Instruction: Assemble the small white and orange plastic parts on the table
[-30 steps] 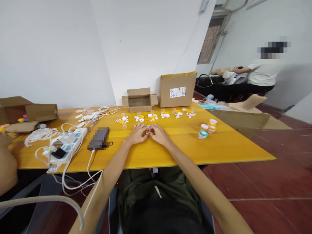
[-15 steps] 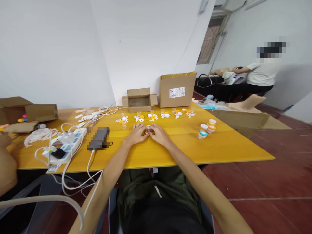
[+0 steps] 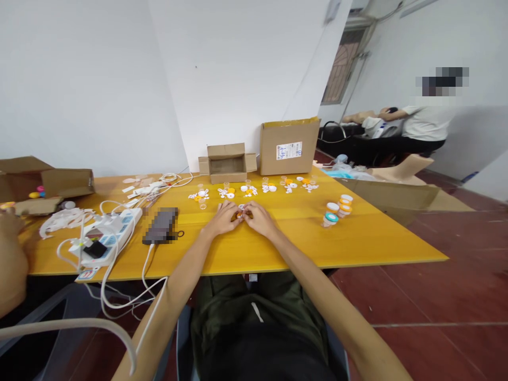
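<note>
My left hand (image 3: 227, 217) and my right hand (image 3: 256, 217) meet over the middle of the table, their fingers closed around a small orange-and-white piece (image 3: 240, 215). Fingers cover most of it, so its exact kind is unclear. Beyond the hands lies a row of small white parts (image 3: 223, 193), orange rings (image 3: 232, 191) and clear plastic cups (image 3: 203, 203). To the right, several small lidded jars stand together, among them one with a teal lid (image 3: 330, 217) and one with a white lid (image 3: 332, 207).
An open cardboard box (image 3: 227, 172) and a taller closed carton (image 3: 289, 148) stand at the table's back. On the left are a phone (image 3: 161, 225), a power strip (image 3: 115, 241) with cables, and another person's arm (image 3: 11, 259). Another person (image 3: 428, 121) sits at the far right.
My hands stay in nearly the same place, with slight finger movement around the small piece. At the left edge, the other person's hand has shifted a little upward.
</note>
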`<state>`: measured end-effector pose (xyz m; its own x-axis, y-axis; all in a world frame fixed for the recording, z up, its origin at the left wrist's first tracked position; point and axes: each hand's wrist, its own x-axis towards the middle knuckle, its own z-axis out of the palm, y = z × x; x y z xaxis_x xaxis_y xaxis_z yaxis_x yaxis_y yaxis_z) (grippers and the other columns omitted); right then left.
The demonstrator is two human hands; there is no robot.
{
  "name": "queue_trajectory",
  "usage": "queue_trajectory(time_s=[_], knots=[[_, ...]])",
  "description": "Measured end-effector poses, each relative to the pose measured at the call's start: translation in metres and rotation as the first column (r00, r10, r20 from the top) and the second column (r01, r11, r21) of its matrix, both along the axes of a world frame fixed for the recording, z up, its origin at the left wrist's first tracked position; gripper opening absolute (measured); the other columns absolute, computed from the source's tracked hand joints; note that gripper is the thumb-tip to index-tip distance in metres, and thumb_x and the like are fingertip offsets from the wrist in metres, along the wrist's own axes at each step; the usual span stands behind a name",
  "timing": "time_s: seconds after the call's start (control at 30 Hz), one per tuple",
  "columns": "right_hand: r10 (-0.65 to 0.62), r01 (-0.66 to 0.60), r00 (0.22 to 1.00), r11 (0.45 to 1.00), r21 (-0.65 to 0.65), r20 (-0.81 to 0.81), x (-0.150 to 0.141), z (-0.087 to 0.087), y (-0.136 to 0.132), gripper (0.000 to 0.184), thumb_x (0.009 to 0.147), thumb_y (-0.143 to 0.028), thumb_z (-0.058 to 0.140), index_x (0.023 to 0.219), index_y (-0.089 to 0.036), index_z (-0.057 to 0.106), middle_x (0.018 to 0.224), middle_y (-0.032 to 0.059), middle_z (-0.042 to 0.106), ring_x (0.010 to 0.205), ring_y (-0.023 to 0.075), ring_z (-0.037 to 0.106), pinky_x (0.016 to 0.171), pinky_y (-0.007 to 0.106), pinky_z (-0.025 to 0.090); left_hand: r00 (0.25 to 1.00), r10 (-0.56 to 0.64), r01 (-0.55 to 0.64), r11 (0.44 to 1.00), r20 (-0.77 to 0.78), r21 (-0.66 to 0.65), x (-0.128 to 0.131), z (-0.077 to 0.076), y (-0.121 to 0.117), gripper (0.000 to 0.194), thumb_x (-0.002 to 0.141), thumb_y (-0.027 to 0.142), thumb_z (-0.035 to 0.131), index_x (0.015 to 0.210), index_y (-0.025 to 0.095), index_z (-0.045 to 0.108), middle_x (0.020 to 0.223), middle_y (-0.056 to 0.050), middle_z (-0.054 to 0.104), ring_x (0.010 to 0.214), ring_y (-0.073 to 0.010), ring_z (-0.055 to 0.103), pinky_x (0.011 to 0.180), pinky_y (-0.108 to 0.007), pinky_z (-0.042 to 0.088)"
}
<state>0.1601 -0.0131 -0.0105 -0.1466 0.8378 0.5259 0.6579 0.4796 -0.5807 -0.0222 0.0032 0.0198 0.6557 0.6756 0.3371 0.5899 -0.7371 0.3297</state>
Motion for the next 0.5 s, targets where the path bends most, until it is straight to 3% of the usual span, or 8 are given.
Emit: queue_trajectory(time_s=[0.5], knots=[[0.009, -0.009, 1.0, 1.0, 0.02, 0.024, -0.0007, 0.0047, -0.004, 0.015, 0.081, -0.01, 0.061, 0.076, -0.024, 0.065, 0.097, 0.0041, 0.069, 0.096, 0.02, 0.066, 0.088, 0.032, 0.054, 1.0, 0.009, -0.009, 1.0, -0.005, 0.001, 0.0006, 0.0017, -0.0005, 0.015, 0.095, 0.034, 0.058, 0.103, 0.025, 0.068, 0.104, -0.006, 0.064, 0.109, -0.027, 0.05, 0.099, -0.045, 0.04]])
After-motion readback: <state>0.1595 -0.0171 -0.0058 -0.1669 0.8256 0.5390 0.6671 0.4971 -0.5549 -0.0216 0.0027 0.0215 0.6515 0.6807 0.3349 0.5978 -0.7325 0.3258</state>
